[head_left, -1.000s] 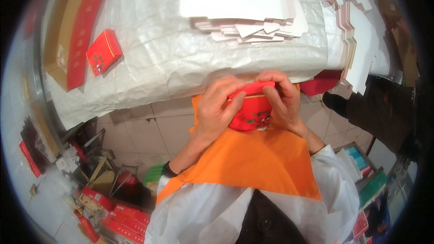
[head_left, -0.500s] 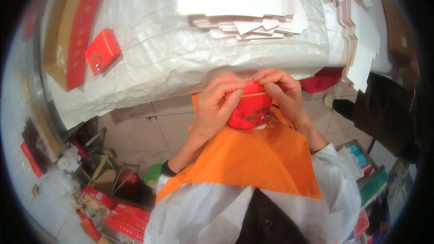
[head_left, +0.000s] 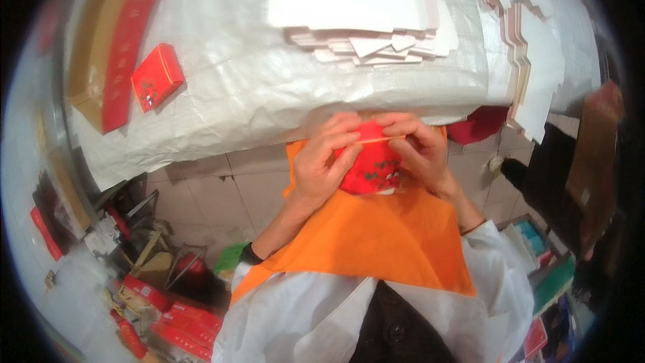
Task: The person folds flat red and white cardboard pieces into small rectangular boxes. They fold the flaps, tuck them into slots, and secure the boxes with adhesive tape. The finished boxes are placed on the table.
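Note:
A small red box (head_left: 369, 169) with a green printed pattern and a thin gold line is held in front of my orange apron (head_left: 376, 235), just off the table's near edge. My left hand (head_left: 328, 154) grips its left side, thumb in front and fingers along the top edge. On the opposite side my right hand (head_left: 422, 151) pinches the top edge near the gold line. My fingers cover both upper corners. Farther left on the table lies a similar red box (head_left: 158, 77), closed.
White cardboard blanks (head_left: 353, 7) are piled on the sheet-covered table (head_left: 228, 94). More folded blanks (head_left: 537, 74) stand at the right edge. A long red-and-brown carton (head_left: 114, 54) lies at far left. A dark-clothed person (head_left: 541, 181) and a brown board (head_left: 594, 168) are at right.
Both hands have shifted slightly along the red box's top, and the gold line is more exposed between the fingers. At right, the brown board and the other person have moved.

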`<state>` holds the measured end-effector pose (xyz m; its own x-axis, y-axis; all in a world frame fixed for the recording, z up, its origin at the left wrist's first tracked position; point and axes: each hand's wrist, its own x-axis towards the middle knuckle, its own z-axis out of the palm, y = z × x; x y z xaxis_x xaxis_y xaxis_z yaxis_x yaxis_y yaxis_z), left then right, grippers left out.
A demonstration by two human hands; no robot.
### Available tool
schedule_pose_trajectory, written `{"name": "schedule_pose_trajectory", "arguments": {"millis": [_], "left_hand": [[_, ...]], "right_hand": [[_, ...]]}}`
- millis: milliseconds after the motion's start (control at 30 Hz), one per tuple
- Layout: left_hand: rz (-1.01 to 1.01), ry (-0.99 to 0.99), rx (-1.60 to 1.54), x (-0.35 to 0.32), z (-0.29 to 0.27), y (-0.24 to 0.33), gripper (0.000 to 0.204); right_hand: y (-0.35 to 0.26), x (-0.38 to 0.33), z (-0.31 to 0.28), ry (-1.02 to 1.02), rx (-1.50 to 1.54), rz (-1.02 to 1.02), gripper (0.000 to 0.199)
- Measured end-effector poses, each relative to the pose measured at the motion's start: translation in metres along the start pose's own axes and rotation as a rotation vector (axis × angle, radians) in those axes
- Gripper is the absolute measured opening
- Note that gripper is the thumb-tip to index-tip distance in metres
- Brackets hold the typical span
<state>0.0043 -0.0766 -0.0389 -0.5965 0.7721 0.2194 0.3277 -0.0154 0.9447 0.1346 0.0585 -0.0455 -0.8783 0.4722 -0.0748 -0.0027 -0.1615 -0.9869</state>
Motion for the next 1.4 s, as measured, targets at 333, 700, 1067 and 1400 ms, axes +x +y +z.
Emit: {"name": "schedule_pose_trajectory", "arguments": {"millis": [333,700,1067,1400], "left_hand": [[-0.206,-0.48,0.303,0.04,-0.06,0.035,0.028],[-0.396,0.593,-0.422,0.008,-0.143,-0.006,0.024],[-0.428,0.837,-0.315,0.031,-0.145,-0.07,0.025],[-0.307,0.836,-0.485,0.032,-0.141,-0.069,0.026]], "right_hand": [[-0.051,0.053,0.028,-0.319,-0.368,-0.168,0.011],[-0.11,0.31,0.162,-0.477,-1.017,-0.855,0.054],[-0.063,0.486,0.236,-0.568,-1.148,-0.882,0.005],[-0.148,0.483,0.044,-0.896,-1.347,-0.123,0.037]]}}
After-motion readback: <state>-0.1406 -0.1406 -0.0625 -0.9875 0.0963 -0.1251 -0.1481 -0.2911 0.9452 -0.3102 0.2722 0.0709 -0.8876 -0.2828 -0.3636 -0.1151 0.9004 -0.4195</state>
